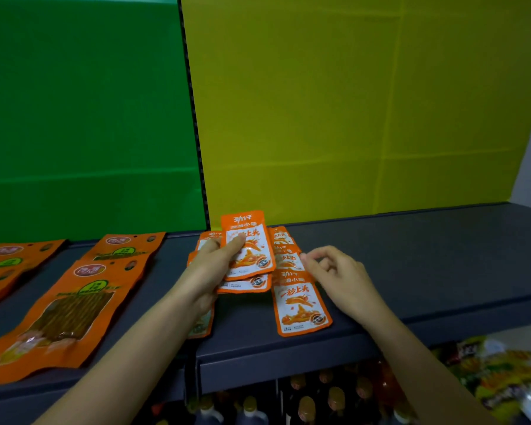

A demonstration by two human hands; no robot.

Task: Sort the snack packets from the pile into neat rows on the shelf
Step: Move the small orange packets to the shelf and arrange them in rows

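packets (247, 245): glossy plastic film | shelf (411, 259): matt, probably painted metal

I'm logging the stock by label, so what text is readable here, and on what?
"秒上头": front small orange packet lying on the shelf.
"上头": packet held in the left hand; its first character is covered.
Large orange pouches: logos too blurred to read.
Bottles below: nothing legible.

I saw two bare forearms entering from the lower edge of the head view. No sleeve, watch, ring or glove was visible on either. The left hand (210, 265) was bare from wrist to fingertips, its nails short and unpainted. The right hand (339, 277) was likewise bare. Both wrists were uncovered. Fine detail along the forearms was blurred toward the frame edge.
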